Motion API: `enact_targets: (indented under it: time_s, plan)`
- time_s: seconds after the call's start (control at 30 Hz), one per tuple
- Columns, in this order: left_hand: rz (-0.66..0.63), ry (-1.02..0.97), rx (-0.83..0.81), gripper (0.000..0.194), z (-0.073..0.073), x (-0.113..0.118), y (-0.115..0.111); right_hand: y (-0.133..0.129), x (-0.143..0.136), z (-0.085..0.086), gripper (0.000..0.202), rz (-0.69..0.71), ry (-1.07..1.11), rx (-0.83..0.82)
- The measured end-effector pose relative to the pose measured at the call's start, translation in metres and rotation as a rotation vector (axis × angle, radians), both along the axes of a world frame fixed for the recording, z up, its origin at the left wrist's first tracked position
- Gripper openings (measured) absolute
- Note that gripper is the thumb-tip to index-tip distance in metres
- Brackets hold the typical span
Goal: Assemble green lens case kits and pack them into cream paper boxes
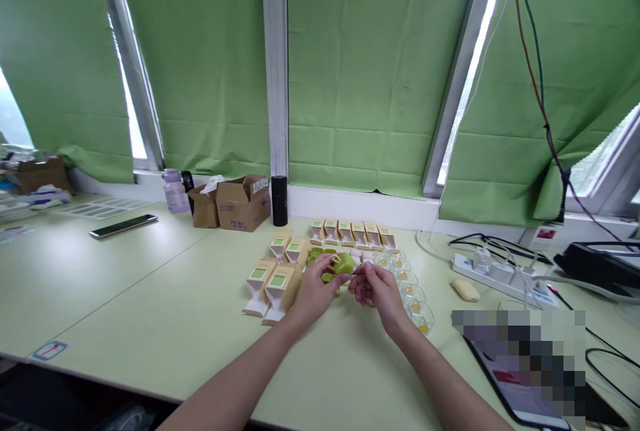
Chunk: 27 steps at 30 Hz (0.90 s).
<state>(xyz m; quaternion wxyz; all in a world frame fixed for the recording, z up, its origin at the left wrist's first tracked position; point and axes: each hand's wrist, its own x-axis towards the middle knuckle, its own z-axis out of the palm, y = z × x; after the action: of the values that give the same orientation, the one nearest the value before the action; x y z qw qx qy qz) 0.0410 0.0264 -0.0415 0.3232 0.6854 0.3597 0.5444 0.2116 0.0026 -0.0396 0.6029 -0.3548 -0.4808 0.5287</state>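
Observation:
My left hand (323, 284) is closed round a small, rounded green item (344, 263) with a pale yellow loop on it. The fingers of my right hand (375, 287) are pinched together at the item's right end; a small whitish bit shows there, too small to name. More green pieces (316, 253) lie just behind my hands, partly hidden, beside small pale pink pieces (367, 255). Right of my hands stand rows of clear plastic cups (411, 291) with yellow centres. To the left are several small open cream boxes (283, 282) with green labels.
A row of cream boxes (345, 232) stands behind. Farther back are cardboard boxes (243, 204), a black cylinder (279, 201) and a purple bottle (175, 191). A power strip (505, 279) with cables, a beige rounded object (465, 289) and a tablet-like device (525, 377) lie at right.

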Motion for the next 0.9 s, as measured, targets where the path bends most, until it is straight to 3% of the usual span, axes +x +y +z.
enact_targets:
  time_s: [0.17, 0.33, 0.43, 0.5, 0.63, 0.73, 0.9]
  plan:
    - [-0.064, -0.125, -0.14, 0.055, 0.003, -0.002, 0.005, -0.001, 0.006, 0.011, 0.064, -0.172, -0.036, 0.093]
    - [-0.04, -0.196, -0.208, 0.066, 0.002, -0.004, 0.01, -0.001, 0.026, 0.029, 0.051, -0.33, -0.119, 0.165]
    - [-0.019, -0.226, -0.221, 0.067, 0.0, -0.004, 0.012, -0.005, 0.045, 0.035, 0.038, -0.397, -0.311, 0.23]
    - [-0.016, -0.243, -0.229, 0.067, -0.001, -0.003, 0.012, -0.011, 0.059, 0.035, 0.028, -0.452, -0.566, 0.31]
    - [-0.007, -0.246, -0.226, 0.066, -0.001, -0.003, 0.012, -0.031, 0.079, 0.024, 0.007, -0.503, -1.094, 0.547]
    - [0.001, -0.237, -0.212, 0.064, -0.002, -0.003, 0.013, -0.046, 0.086, 0.006, 0.017, -0.524, -1.374, 0.638]
    - [0.016, -0.217, -0.208, 0.062, -0.005, -0.004, 0.015, -0.059, 0.089, -0.019, 0.022, -0.582, -1.574, 0.695]
